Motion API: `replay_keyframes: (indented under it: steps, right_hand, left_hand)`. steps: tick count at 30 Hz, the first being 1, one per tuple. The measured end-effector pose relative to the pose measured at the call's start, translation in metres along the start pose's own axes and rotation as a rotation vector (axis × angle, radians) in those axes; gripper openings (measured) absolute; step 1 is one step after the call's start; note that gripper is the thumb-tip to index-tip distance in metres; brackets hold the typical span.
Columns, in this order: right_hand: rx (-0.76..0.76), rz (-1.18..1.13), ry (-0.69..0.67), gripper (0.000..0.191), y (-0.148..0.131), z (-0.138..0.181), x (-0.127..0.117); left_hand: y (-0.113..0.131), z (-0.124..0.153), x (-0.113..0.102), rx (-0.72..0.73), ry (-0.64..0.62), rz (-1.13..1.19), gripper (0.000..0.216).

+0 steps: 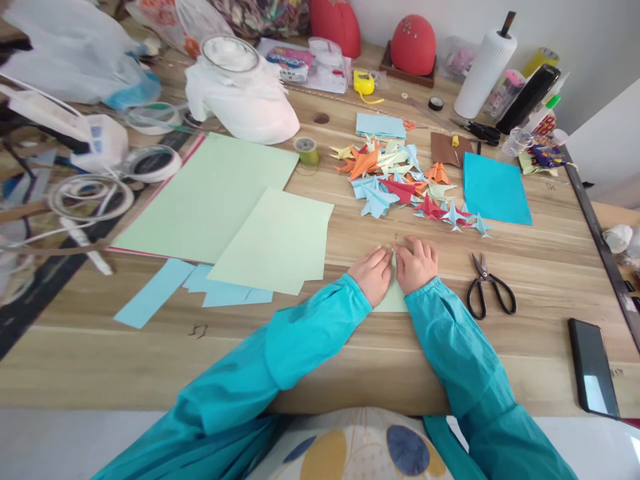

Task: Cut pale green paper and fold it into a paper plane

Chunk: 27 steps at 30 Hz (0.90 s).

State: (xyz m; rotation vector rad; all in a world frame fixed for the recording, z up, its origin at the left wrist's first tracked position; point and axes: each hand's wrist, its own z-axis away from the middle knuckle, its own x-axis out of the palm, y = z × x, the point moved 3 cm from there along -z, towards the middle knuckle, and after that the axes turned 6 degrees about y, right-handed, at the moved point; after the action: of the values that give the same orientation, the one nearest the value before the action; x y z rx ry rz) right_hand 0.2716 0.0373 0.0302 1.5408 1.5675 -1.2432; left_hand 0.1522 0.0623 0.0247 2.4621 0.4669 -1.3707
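A piece of light green paper [393, 301] lies on the wooden table between my hands, partly covered by them. My left hand [373, 272] presses on its left side, fingers together and pointing to the top of the paper. My right hand [416, 265] is closed at the paper's upper end, with thumb and forefinger close to the left fingertips. The fold under the fingers is mostly hidden. Beyond my hands lies a pile of folded paper shapes [400, 175] in orange, red, blue and green. Black-handled scissors [484, 283] rest to the right of my right hand.
Large green sheets [215, 200] and light blue paper strips [154, 293] lie at left. A thread spool [307, 152] stands behind them. A bright blue paper square [497, 190] is at right, a phone [593, 367] near the front right edge. Cables [90, 197] and bags crowd the far left.
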Motion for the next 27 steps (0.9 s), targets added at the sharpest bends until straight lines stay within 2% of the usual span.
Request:
replay_keyframes:
  steps: [9, 14, 18, 21, 27]
  right_hand:
    - [-0.011, 0.004, 0.009, 0.029, 0.0, 0.001, 0.002]
    - [-0.026, 0.007, 0.006, 0.03, 0.004, 0.001, 0.005]
    - [-0.067, 0.023, 0.037, 0.03, 0.005, 0.003, 0.005]
    - [-0.113, 0.05, 0.053, 0.029, -0.002, 0.009, 0.002]
    - [-0.044, 0.134, 0.035, 0.029, -0.025, 0.017, 0.0]
  left_hand:
    - [0.006, 0.014, -0.005, -0.03, 0.063, -0.001, 0.033]
    - [0.015, 0.029, -0.016, -0.075, 0.032, 0.031, 0.034]
    - [0.019, 0.032, -0.016, -0.094, 0.032, 0.029, 0.034]
    - [0.02, 0.031, -0.014, -0.082, 0.079, 0.023, 0.033]
    - [0.021, 0.034, -0.012, -0.057, 0.135, 0.087, 0.032]
